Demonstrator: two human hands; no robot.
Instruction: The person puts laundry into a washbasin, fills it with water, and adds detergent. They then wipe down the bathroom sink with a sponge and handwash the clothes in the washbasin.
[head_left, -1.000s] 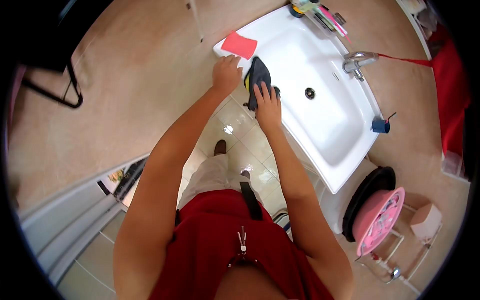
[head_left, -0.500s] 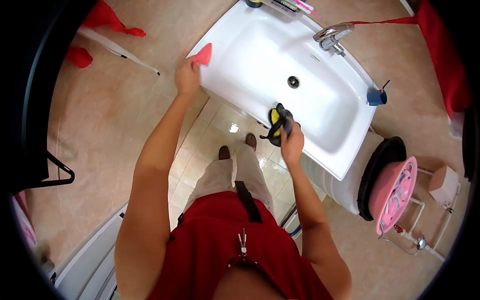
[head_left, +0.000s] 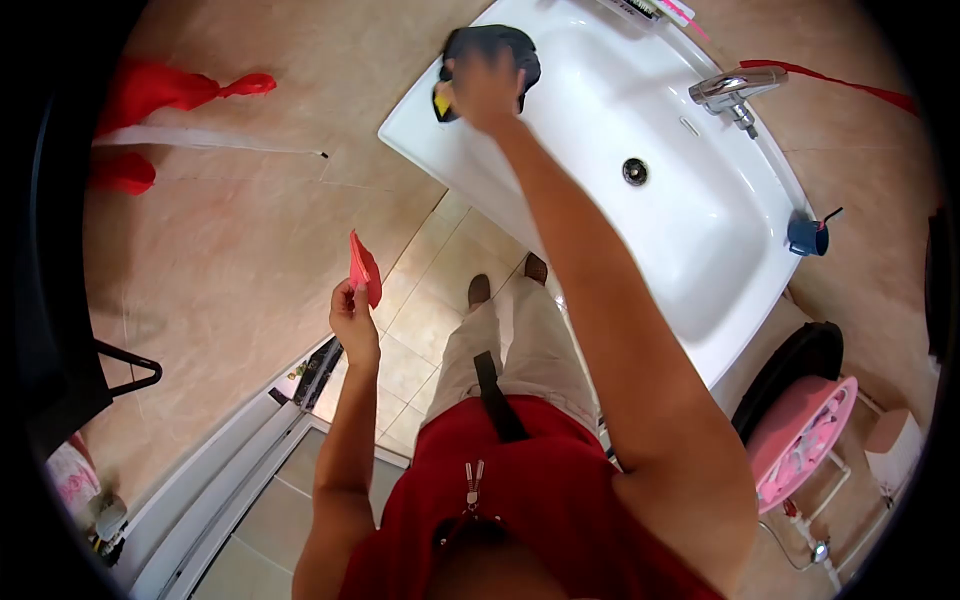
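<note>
A folded red cloth (head_left: 366, 272) is pinched between the closed thumb and fingers of the left hand (head_left: 354, 310), apart from the nearest corner of the sink (head_left: 640, 110). At the sink's left edge, a dark cloth (head_left: 492, 40) is covered by the right hand (head_left: 488, 92), whose fingers are blurred; whether it is gripped cannot be told.

I have the soft dark-grey and yellow cloth (head_left: 497, 37) under my right hand (head_left: 488, 97), over the left end of the white rectangular sink (head_left: 665, 235); the thin red sheet (head_left: 365, 270) is in my left hand (head_left: 353, 318). At the back rim, the curved chrome tap (head_left: 737, 89) stands left of the cylindrical blue cup (head_left: 803, 239).
</note>
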